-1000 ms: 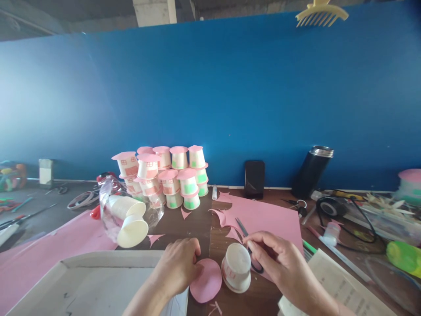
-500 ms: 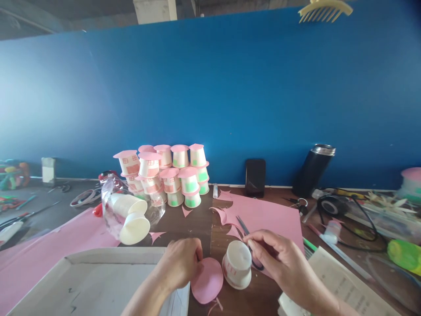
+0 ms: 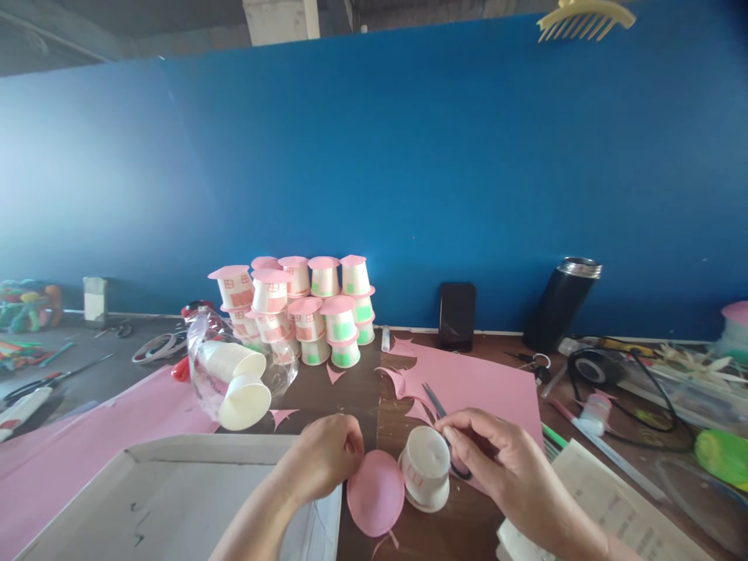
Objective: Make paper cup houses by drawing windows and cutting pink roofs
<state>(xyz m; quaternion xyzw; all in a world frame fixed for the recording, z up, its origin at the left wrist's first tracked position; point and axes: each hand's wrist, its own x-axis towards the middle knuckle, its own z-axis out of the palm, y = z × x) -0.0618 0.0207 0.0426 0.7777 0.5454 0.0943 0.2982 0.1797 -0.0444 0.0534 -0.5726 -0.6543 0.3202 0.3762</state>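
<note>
My left hand (image 3: 320,460) pinches the edge of a round pink paper disc (image 3: 375,494), tilting it up off the brown table. Just right of the disc stands an upside-down white paper cup (image 3: 425,467) with pink windows drawn on it. My right hand (image 3: 502,467) rests beside that cup, with its fingers in the black handle of a pair of scissors (image 3: 439,414) whose blades lie on the pink paper sheet (image 3: 473,382).
A stack of cup houses with pink roofs (image 3: 304,308) stands by the blue wall. A plastic bag of plain cups (image 3: 234,378) lies left of centre. A grey tray (image 3: 169,499) sits at the near left. A phone (image 3: 456,315), a black flask (image 3: 561,304), cables and tools are at the right.
My left hand has lifted the pink disc from flat on the table to tilted on its edge. The right hand stays by the cup with the scissors.
</note>
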